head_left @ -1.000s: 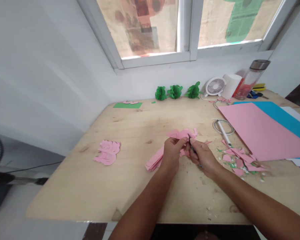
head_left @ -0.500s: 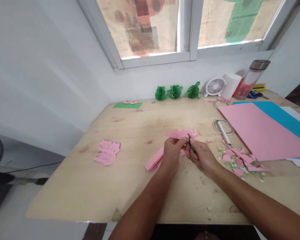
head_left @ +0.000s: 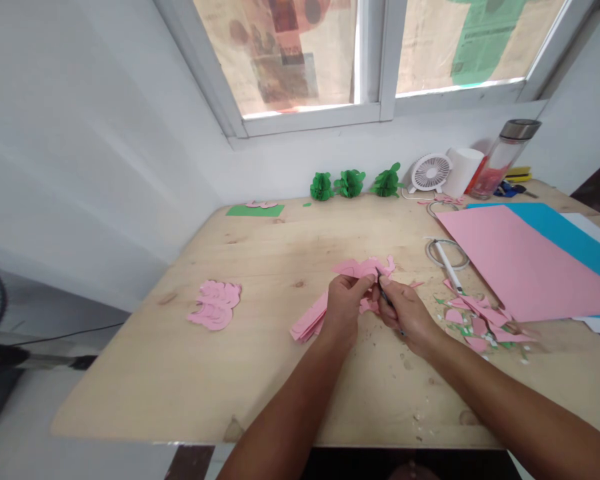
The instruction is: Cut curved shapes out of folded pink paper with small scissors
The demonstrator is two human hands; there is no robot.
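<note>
A piece of pink paper [head_left: 356,268] with curved, cut edges is pinched in the fingers of my left hand [head_left: 345,303], above the middle of the table. My right hand [head_left: 405,310] is closed around small dark scissors [head_left: 387,298], mostly covered by the fingers. Their tip meets the pink paper close to my left thumb. Under and beside my left hand lie folded pink paper strips [head_left: 309,320]. Farther left rests a stack of scalloped pink cutouts [head_left: 215,305].
Pink and green scraps [head_left: 480,320] lie right of my hands, by a white pen-like tool [head_left: 449,267] with a coiled cable. Large pink sheets [head_left: 535,267] cover blue ones. Along the wall stand green paper figures [head_left: 350,184], a small fan [head_left: 431,173] and a bottle [head_left: 505,160].
</note>
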